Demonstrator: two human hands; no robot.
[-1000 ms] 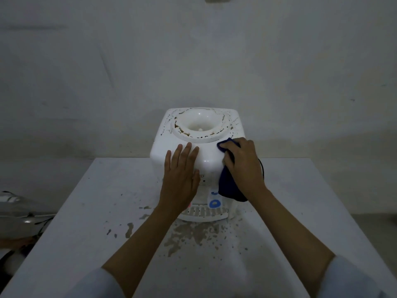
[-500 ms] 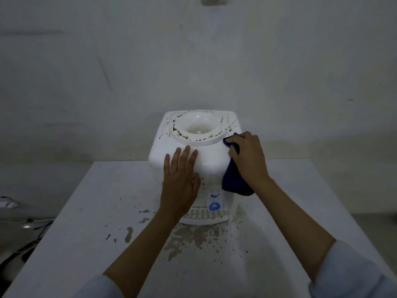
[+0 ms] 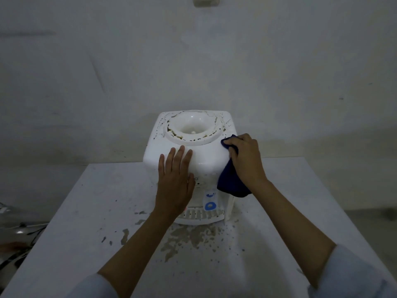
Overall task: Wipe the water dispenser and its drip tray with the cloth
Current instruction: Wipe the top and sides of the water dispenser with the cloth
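A white tabletop water dispenser (image 3: 206,155) stands at the far middle of the table, its top ring stained with brown flakes. My left hand (image 3: 175,181) lies flat with straight fingers on the dispenser's front, covering part of the panel. My right hand (image 3: 247,158) grips a dark blue cloth (image 3: 231,181) and presses it against the dispenser's upper right corner; the rest of the cloth hangs down the right side. The slotted drip tray (image 3: 202,215) sticks out at the base, below a blue tap (image 3: 210,205).
The white table (image 3: 86,222) carries brown stains and specks in front of the dispenser. A grey wall stands close behind, with a light switch plate (image 3: 206,1) at the top. Dark clutter and cables (image 3: 19,233) lie off the table's left edge.
My right hand slid the cloth from the dispenser's front top rim rightward to its upper right corner. My left hand stayed flat on the front.
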